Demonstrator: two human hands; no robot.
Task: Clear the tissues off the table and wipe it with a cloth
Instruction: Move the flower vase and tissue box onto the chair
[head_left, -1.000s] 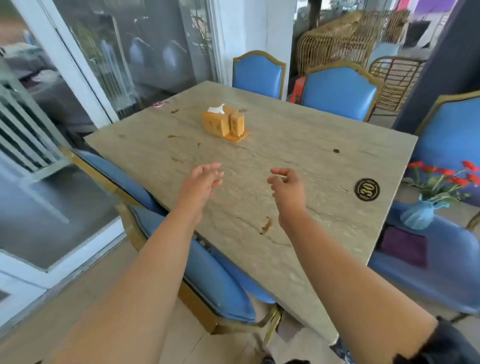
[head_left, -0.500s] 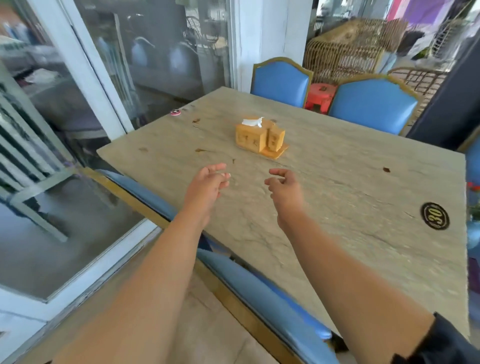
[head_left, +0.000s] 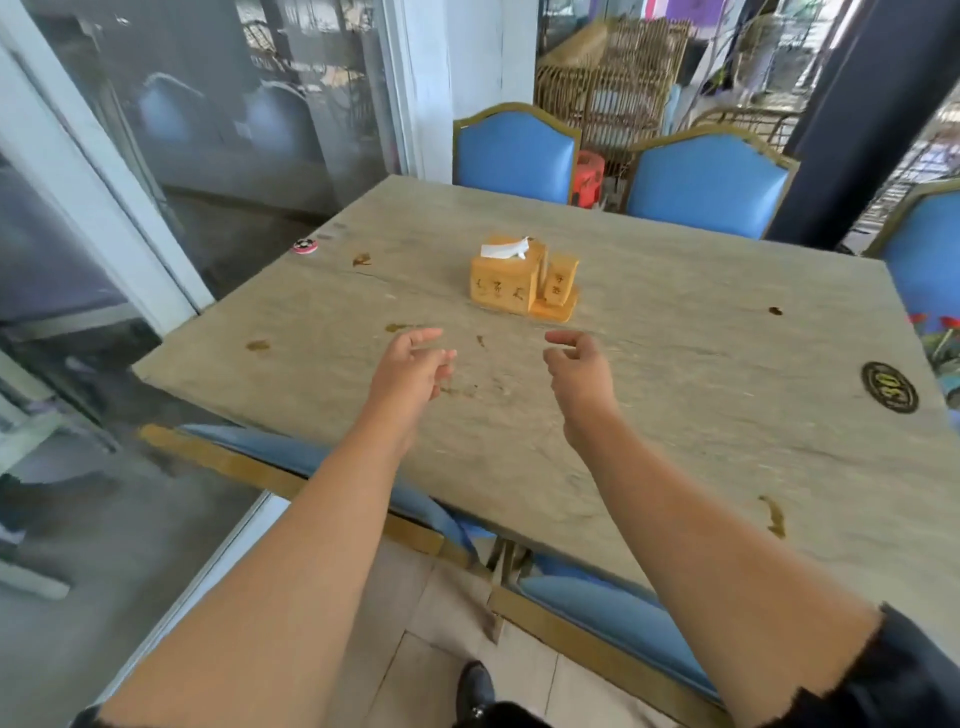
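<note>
Hands, 2: left hand (head_left: 413, 371), right hand (head_left: 579, 371), apparently empty, 1 tissue box (head_left: 506, 280)

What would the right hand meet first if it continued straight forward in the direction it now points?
Probably the wooden tissue holder. The right hand hovers open above the table, fingers aimed roughly at the holder, with only bare tabletop between. Depth is unclear.

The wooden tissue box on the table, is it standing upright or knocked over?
Upright. The wooden tissue box sits flat on the table, with a white tissue sticking out of its top.
</note>
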